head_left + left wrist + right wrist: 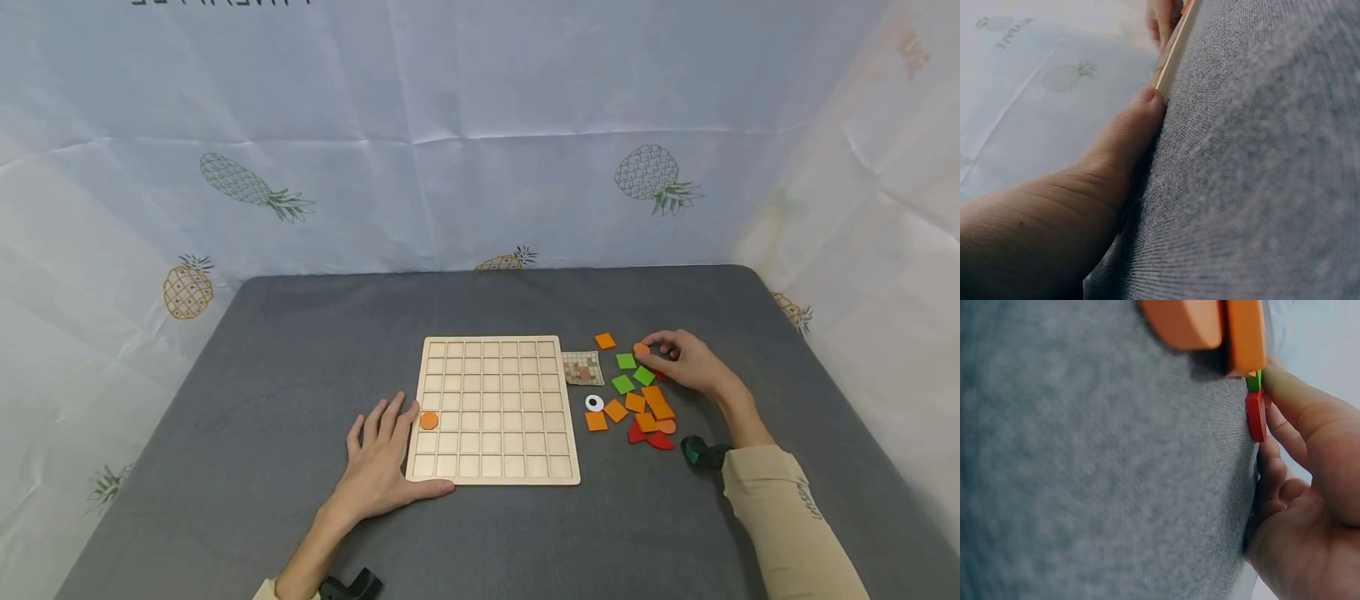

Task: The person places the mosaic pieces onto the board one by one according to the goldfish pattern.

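Observation:
A pale wooden board (491, 402) with a grid of square recesses lies on the table. One orange disc (428, 420) sits in a cell by its left edge. My left hand (381, 467) rests at the board's lower left corner, fingers spread along the left side and thumb against the front edge. To the right of the board, my right hand (692, 362) pinches another orange disc (641, 349) between thumb and fingers, low over the table. A red piece (1255, 417) is close to those fingers in the right wrist view, where the pinched disc is hidden.
Green squares (626, 361), orange pieces (658, 403), red pieces (661, 442) and a white ring with a black centre (594, 403) lie right of the board. A small printed pattern card (582, 368) touches its right edge. A pineapple-print cloth (450, 200) hangs behind the table.

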Motion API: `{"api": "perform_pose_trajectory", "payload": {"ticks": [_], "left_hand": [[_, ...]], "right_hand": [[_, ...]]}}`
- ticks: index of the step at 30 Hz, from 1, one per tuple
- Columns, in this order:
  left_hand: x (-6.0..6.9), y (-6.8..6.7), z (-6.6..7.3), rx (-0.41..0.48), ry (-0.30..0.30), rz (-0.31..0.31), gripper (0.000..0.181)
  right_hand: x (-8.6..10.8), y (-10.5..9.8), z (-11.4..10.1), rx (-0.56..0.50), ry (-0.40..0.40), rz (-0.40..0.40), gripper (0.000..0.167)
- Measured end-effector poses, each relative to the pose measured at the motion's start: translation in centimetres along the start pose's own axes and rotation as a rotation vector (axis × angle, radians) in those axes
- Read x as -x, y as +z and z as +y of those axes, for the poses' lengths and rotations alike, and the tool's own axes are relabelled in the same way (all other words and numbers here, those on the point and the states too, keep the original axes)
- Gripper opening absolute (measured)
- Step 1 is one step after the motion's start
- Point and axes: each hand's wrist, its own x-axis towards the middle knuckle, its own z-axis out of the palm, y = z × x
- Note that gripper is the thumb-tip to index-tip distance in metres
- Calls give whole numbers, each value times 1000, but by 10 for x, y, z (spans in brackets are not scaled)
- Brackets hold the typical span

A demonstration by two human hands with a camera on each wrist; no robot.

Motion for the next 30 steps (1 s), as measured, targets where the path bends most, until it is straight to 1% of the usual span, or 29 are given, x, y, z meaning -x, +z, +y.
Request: {"api": "perform_pose_trajectory", "payload": {"ticks": [11,18,23,30], "left_hand": [[-1,0,0,-7,-20,-20,121],[-1,0,0,-5,-19,-17,121],[-1,1,0,-8,-17,-10,121],[-1,0,2,-7,1,10,120]], "right_hand": [[3,0,3,12,-5,18,39],[5,-4,0,57,1,22,41],[5,-6,0,118,6,47,40],[12,-7,-8,145,1,95,39]]}}
